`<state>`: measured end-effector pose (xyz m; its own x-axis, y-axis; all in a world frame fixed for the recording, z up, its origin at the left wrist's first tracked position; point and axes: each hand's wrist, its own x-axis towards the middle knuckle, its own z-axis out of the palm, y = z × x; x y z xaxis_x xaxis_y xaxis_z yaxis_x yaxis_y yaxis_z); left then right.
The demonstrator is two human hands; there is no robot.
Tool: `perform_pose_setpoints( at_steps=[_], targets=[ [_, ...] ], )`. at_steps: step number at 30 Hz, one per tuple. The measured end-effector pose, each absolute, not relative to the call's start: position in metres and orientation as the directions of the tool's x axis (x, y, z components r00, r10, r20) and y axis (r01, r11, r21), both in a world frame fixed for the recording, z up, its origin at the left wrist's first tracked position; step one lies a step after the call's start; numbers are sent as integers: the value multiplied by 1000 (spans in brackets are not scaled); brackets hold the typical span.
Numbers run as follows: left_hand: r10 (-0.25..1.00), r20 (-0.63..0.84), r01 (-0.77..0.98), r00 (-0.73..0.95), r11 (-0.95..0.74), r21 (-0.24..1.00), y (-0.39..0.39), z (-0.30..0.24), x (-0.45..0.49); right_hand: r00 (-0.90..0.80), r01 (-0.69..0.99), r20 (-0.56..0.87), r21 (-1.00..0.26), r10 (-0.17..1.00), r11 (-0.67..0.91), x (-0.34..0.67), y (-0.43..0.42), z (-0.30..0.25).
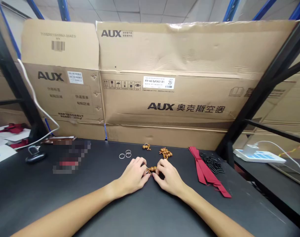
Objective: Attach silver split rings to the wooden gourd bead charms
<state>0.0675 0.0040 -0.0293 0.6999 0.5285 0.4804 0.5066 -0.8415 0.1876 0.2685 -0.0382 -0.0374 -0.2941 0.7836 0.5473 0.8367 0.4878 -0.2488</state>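
Observation:
Both of my hands meet at the middle of the black table over a brown gourd-shaped bead charm (153,169). My left hand (134,174) is closed at the charm's left end, where part of a metal ring shows at the fingertips. On the other end, my right hand (170,176) has its fingers bent and closed around the charm. Beyond the hands lie a pile of similar brown charms (165,152) and a single charm with a ring (146,147). Several loose silver key rings (122,156) rest to the left of them.
Red ribbon strips (209,172) lie at right beside a heap of black clasps (212,163). A dark rounded object (36,157) sits at left, near a blurred-out patch. Large cardboard boxes (164,98) stand behind the table (110,210). A white power strip (260,155) is far right.

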Motion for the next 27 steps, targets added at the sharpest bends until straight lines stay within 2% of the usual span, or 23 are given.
perform_pose_setpoints(
  at_steps=[4, 7, 14, 19, 27],
  targets=[
    [619, 466, 624, 633, -764, 167, 7, -33, 67, -245, 898, 498, -205, 832, 388, 271, -35, -41],
    [649, 424, 652, 632, -741, 163, 10, -35, 66, -254, 902, 453, -207, 855, 378, 274, -35, -42],
    [617, 374, 607, 693, -778, 159, 13, -35, 64, -325, 858, 376, -269, 868, 438, 279, -34, -47],
    [509, 309, 485, 804, -861, 156, 20, -31, 55, -361, 852, 268, -295, 893, 433, 281, -37, -42],
    [522, 271, 497, 809, -853, 160, 21, -30, 52, -377, 841, 206, -332, 903, 427, 284, -37, -38]
  ],
)
